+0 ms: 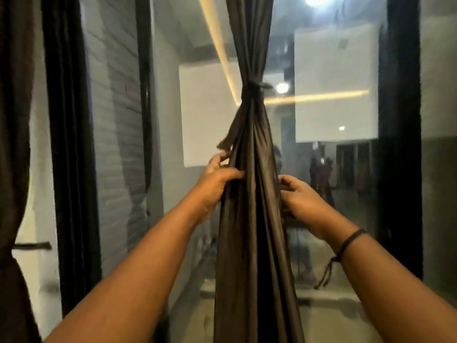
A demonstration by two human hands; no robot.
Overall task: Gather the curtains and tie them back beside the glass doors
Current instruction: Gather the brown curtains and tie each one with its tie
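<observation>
Dark brown curtain (pixel 252 194) hung straight down in front of the glass door (pixel 333 194), middle of view, already cinched by a dark tie (pixel 254 85) well above my hands. Below the tie the folds fanned out and dropped past the bottom edge.

My left hand (pixel 217 179) gripped the curtain's left edge, fingers curled around the outer folds, thumb lying across the front of the fabric. A loose flap of cloth stuck out just above that hand.

My right hand (pixel 299 196) was at the curtain's right edge, fingers curled in toward the cloth and touching it; fingertips were tucked behind the folds, so I could not tell how much fabric they really held. A dark cord bracelet (pixel 346 246) sat on that wrist, its loose end dangling.

Both hands were at about the same height, one on each side of the curtain, the bundle between them.

Left of the curtain: a black door frame (pixel 71 169), and past it a second dark curtain (pixel 12 144) at the view's edge with its own tie-back (pixel 32 245) lower down. The glass to the right of the curtain carried reflections of ceiling lights; picture was a bit blurred.
</observation>
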